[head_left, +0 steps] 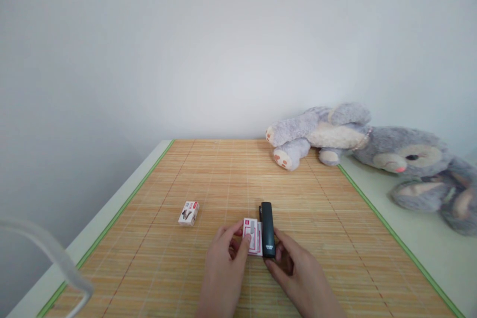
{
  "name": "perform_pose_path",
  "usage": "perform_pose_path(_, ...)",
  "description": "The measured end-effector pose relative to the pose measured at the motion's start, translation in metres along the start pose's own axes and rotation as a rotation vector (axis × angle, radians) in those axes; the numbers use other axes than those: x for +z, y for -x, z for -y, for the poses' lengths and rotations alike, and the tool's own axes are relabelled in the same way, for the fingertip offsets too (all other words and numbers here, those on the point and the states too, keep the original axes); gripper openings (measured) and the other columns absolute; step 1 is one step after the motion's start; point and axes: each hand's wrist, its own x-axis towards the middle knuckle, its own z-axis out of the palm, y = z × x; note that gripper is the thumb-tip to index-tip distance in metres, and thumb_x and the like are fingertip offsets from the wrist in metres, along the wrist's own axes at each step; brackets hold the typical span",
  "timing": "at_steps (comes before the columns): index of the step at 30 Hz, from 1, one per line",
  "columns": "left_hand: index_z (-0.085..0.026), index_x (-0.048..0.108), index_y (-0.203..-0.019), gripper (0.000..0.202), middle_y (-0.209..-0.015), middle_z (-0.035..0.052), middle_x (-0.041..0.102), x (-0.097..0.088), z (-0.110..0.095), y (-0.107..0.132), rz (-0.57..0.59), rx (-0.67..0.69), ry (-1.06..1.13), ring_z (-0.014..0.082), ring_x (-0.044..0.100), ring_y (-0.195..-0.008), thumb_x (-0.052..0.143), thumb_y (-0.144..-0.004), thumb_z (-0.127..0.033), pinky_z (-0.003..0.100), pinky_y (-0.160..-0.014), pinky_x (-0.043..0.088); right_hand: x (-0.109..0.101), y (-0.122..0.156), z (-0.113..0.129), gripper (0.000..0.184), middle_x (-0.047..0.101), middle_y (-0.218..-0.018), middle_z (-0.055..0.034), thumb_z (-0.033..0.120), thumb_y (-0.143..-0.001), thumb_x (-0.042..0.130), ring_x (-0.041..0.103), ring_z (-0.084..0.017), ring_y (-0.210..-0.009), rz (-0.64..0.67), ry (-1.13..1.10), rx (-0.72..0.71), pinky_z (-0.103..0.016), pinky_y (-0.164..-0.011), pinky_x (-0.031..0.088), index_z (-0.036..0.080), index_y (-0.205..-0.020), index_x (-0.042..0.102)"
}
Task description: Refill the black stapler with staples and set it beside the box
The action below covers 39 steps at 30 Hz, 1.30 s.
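My left hand (pixel 227 263) pinches a small white box with pink print (pixel 250 228), its thumb lying across the front. A second similar white-and-pink piece (pixel 260 243) shows just behind it, partly hidden. Directly to the right of these is a black stapler (pixel 267 228), lying lengthwise away from me with white lettering at its near end. My right hand (pixel 294 263) is closed around that near end, thumb at the bottom and fingers along the right side. The boxes sit against or very close to the stapler's left side.
Farther left on the bamboo mat (pixel 231 174) lies a small white-and-red box (pixel 188 213) with a dark picture. A grey plush rabbit (pixel 343 134) stretches over the mat's back right corner. A white curved cord or tube (pixel 55 253) crosses the lower left.
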Motion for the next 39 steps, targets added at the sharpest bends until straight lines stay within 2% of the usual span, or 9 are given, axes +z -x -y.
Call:
perform_pose_path(6, -0.022, 0.074, -0.123, 0.041, -0.116, 0.0104, 0.075, 0.005, -0.001, 0.0, 0.038, -0.022, 0.003, 0.0243, 0.072, -0.097, 0.06, -0.095, -0.049, 0.04, -0.09, 0.058, 0.003, -0.002, 0.008, 0.056, 0.069, -0.103, -0.005, 0.021, -0.089, 0.064, 0.065, -0.024, -0.089, -0.017, 0.021, -0.001, -0.035, -0.082, 0.052, 0.025, -0.145, 0.058)
perform_pose_path(11, -0.022, 0.075, -0.121, 0.041, -0.112, 0.0095, 0.073, 0.009, -0.004, 0.002, 0.049, -0.026, -0.021, 0.0242, 0.071, -0.095, 0.056, -0.097, -0.05, 0.039, -0.089, 0.057, 0.002, -0.004, 0.016, 0.04, 0.069, -0.095, -0.0045, 0.022, -0.091, 0.065, 0.064, -0.023, -0.081, 0.002, 0.045, 0.009, -0.034, -0.075, 0.05, 0.027, -0.131, 0.066)
perform_pose_path(19, -0.024, 0.076, -0.119, 0.044, -0.099, 0.0069, 0.069, 0.015, -0.016, 0.014, -0.015, 0.01, -0.178, 0.0237, 0.068, -0.084, 0.05, -0.1, -0.054, 0.039, -0.082, 0.055, 0.0, -0.003, 0.017, 0.04, 0.067, -0.094, -0.003, 0.025, -0.091, 0.066, 0.063, -0.022, -0.082, 0.003, 0.035, 0.012, -0.033, -0.076, 0.05, 0.024, -0.131, 0.067)
perform_pose_path(23, -0.024, 0.069, -0.13, 0.052, -0.111, 0.0064, 0.068, -0.016, -0.01, 0.005, -0.178, 0.032, -0.275, 0.0195, 0.061, -0.072, 0.051, -0.098, -0.061, 0.038, -0.073, 0.054, 0.0, -0.003, 0.014, 0.059, 0.066, -0.091, -0.0003, 0.027, -0.088, 0.07, 0.063, -0.021, -0.081, -0.016, 0.016, 0.039, -0.032, -0.075, 0.049, 0.026, -0.146, 0.058)
perform_pose_path(27, -0.025, 0.073, -0.117, 0.046, -0.108, 0.0058, 0.07, -0.079, 0.01, -0.026, -0.564, 0.082, -0.449, 0.0221, 0.06, -0.079, 0.053, -0.096, -0.062, 0.037, -0.073, 0.05, -0.001, -0.004, 0.015, 0.068, 0.065, -0.087, 0.0004, 0.03, -0.087, 0.071, 0.063, -0.022, -0.08, -0.008, 0.044, 0.063, -0.032, -0.073, 0.048, 0.026, -0.152, 0.053)
perform_pose_path(29, -0.024, 0.073, -0.114, 0.044, -0.106, 0.0065, 0.072, -0.109, 0.024, -0.043, -0.642, 0.022, -0.506, 0.0239, 0.062, -0.08, 0.056, -0.094, -0.06, 0.038, -0.074, 0.049, -0.001, -0.005, 0.018, 0.072, 0.069, -0.092, -0.0011, 0.03, -0.086, 0.071, 0.065, -0.023, -0.083, -0.007, 0.059, 0.079, -0.032, -0.075, 0.049, 0.026, -0.154, 0.05)
perform_pose_path(32, -0.024, 0.078, -0.107, 0.041, -0.099, 0.0059, 0.078, -0.135, 0.041, -0.062, -0.488, -0.109, -0.364, 0.0278, 0.069, -0.085, 0.063, -0.088, -0.058, 0.04, -0.079, 0.051, -0.003, -0.008, 0.023, 0.074, 0.073, -0.103, -0.0042, 0.031, -0.083, 0.074, 0.068, -0.025, -0.09, -0.012, 0.094, 0.105, -0.034, -0.08, 0.05, 0.025, -0.153, 0.052)
perform_pose_path(34, -0.024, 0.08, -0.101, 0.04, -0.097, 0.0063, 0.08, -0.136, 0.047, -0.07, -0.407, -0.137, -0.283, 0.0303, 0.072, -0.091, 0.068, -0.084, -0.058, 0.04, -0.082, 0.054, -0.004, -0.009, 0.026, 0.069, 0.074, -0.111, -0.0055, 0.031, -0.081, 0.075, 0.069, -0.027, -0.096, -0.002, 0.111, 0.106, -0.035, -0.082, 0.051, 0.026, -0.148, 0.057)
perform_pose_path(39, -0.021, 0.081, -0.104, 0.042, -0.099, 0.0067, 0.082, -0.095, 0.044, -0.082, -0.229, -0.12, -0.085, 0.0258, 0.076, -0.084, 0.069, -0.084, -0.057, 0.036, -0.072, 0.062, -0.006, -0.009, 0.031, 0.061, 0.075, -0.123, -0.005, 0.03, -0.081, 0.075, 0.071, -0.028, -0.107, 0.015, 0.13, 0.091, -0.036, -0.089, 0.052, 0.029, -0.14, 0.063)
